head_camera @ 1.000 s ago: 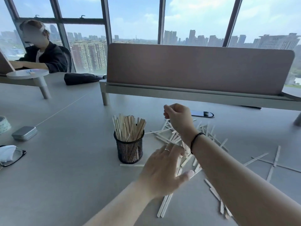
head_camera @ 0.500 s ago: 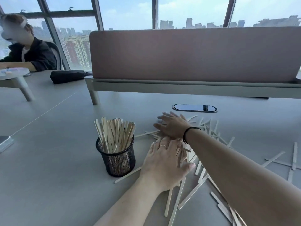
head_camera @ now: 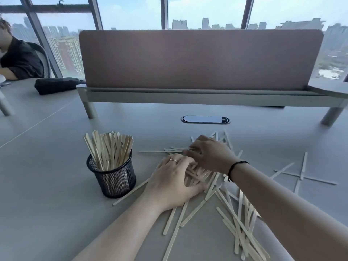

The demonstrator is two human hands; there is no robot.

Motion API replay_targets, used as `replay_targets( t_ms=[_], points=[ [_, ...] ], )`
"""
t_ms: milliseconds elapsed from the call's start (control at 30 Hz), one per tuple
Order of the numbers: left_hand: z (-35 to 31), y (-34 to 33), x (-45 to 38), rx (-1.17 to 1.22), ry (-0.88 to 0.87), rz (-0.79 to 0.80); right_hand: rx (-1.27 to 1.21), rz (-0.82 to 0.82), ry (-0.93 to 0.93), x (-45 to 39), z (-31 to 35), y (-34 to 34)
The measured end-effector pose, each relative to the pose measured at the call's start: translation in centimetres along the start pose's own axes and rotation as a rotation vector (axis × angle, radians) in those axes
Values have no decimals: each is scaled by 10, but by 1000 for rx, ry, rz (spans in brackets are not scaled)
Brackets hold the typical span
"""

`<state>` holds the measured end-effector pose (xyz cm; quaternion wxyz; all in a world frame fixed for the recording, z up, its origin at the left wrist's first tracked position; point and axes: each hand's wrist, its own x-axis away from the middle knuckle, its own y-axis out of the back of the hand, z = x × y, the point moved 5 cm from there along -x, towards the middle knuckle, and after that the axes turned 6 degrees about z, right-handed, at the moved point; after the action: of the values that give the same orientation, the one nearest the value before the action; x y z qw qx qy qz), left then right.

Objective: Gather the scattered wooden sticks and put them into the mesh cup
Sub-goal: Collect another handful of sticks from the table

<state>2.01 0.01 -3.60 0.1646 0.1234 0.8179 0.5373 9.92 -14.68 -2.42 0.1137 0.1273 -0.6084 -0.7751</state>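
The mesh cup (head_camera: 113, 178) stood on the grey table (head_camera: 47, 185), a little to the left of the hands, and it was already packed with lots of sticks standing up. So a good part of the job looked done. But many wooden sticks (head_camera: 235, 223) were left lying flat on the table, in a messy pile in front of the person and to the right of the cup. A few more sticks (head_camera: 301, 172) lay off by themselves, far to the right. One long stick (head_camera: 130, 193) lay just beside the cup's bottom. The left hand (head_camera: 171, 183) lay on top of the pile with its fingers curved around a bunch of sticks, pressing them together. The right hand (head_camera: 211, 155) was just behind it, fingers bent down and pinching at sticks near the top of the pile. Neither hand had lifted a bunch off the table yet. I would guess the job was about half done, because the cup was quite full but the pile was big too.
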Motion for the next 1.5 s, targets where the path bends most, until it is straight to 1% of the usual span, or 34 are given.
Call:
replay_targets(
  t_ms=[67, 133, 200, 267, 333, 433, 500, 600, 633, 700, 767, 833, 900, 1033, 1233, 1400, 1500],
  points=[
    [-4, 3, 2, -17, -7, -5, 11, -21, -4, 21, -7, 2],
    [-1, 6, 2, -35, 59, -6, 15, -35, -21, 40, -13, 4],
    [4, 6, 2, -33, 157, 48, 2, -45, -39, 54, -18, 7],
    [6, 4, 4, -59, 206, 114, -22, -35, -53, 67, -18, 8],
    [3, 4, 7, -89, 196, 136, -51, -38, -62, 78, -18, 10],
    [-5, 11, 16, -65, 162, 122, -74, -117, -109, 97, -25, 21],
    [-9, 16, 24, -41, 149, 126, -59, -220, -212, 113, -43, 31],
    [-12, 20, 36, -12, 145, 185, -46, -354, -499, 141, -90, 40],
    [-10, 20, 38, 1, 139, 206, -52, -357, -611, 152, -107, 40],
    [-5, 17, 38, 8, 100, 216, -80, -274, -790, 169, -132, 33],
    [-2, 10, 36, -42, 37, 256, -104, -159, -859, 176, -143, 23],
    [-6, 4, 39, -80, -25, 321, -111, -115, -834, 174, -143, 17],
    [-12, 3, 45, -59, -61, 348, -111, -124, -759, 167, -136, 16],
    [-13, 9, 48, 68, -31, 268, -46, -95, -590, 154, -114, 15],
    [-8, 9, 43, 146, -25, 179, -76, -79, -436, 146, -94, 14],
    [-7, 8, 40, 102, -22, 155, -98, -80, -378, 144, -80, 13],
    [-7, 7, 40, 93, -35, 157, -186, -94, -393, 147, -70, 12]
  ],
)
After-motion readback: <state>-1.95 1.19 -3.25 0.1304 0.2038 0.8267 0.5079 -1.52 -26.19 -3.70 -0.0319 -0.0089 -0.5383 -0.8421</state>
